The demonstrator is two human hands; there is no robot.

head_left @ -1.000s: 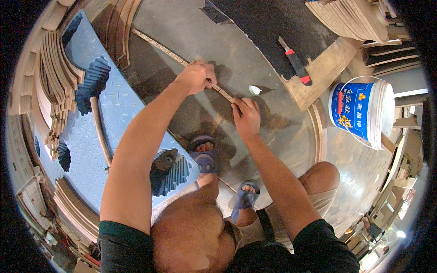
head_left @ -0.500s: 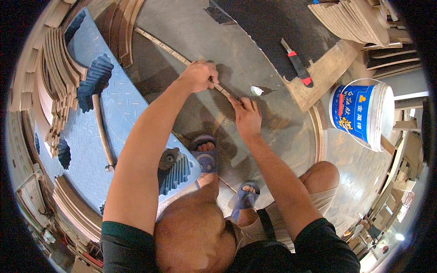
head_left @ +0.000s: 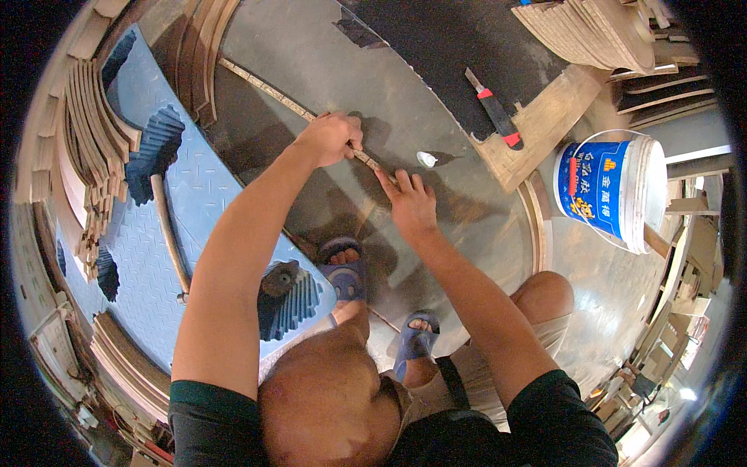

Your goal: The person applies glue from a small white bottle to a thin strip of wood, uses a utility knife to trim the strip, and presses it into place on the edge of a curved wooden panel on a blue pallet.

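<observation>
A long, narrow, mottled tan wooden strip (head_left: 268,91) slants over the grey floor, from the upper left down toward the middle. Around it, near its lower part, my left hand (head_left: 331,140) is closed. At the lower end my right hand (head_left: 412,206) grips it between thumb and fingers, its other fingers partly spread. The very tip is hidden by that hand. Just right of the hands lies a small white piece (head_left: 426,159), perhaps a cap or nozzle. A utility knife (head_left: 495,115) with a black and red handle rests on the dark sheet farther right.
On the left, a blue textured mat (head_left: 198,187) carries a hammer (head_left: 169,233) and stacked curved wooden pieces (head_left: 93,140). A blue-and-white bucket (head_left: 611,191) stands at the right. The black-topped board (head_left: 537,128) lies at the upper right. My sandalled feet (head_left: 342,268) are below my hands.
The whole view has shifted slightly, with most things a little farther left. My right hand's fingers have spread somewhat at the strip's lower end. My left hand keeps its hold.
</observation>
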